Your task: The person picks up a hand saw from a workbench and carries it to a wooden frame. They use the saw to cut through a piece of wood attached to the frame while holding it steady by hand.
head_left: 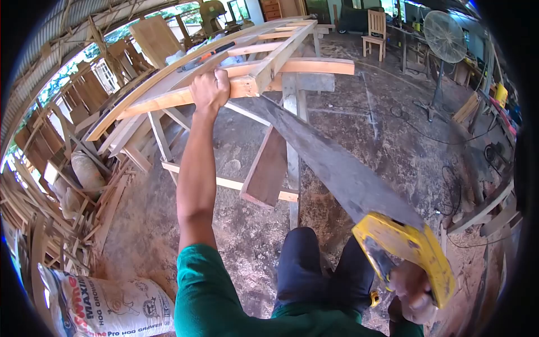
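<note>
My left hand [210, 91] is wrapped over the front board [163, 101] of a wooden frame [281, 53], near the corner where a long side rail meets it. In my right hand [412, 286], at the lower right, is the yellow handle of a handsaw [342, 168]. The saw's grey blade slants up and left, with its tip right by the frame's corner, below the rail end. My right fingers are curled through the handle, partly hidden by it. A brown board [265, 168] leans under the frame beside the support leg.
A printed feed sack [112, 306] lies at the lower left, below piled wood offcuts [45, 219]. A pedestal fan [443, 39] and a wooden chair [375, 35] stand at the back right. Cables [426, 135] run over the dusty floor.
</note>
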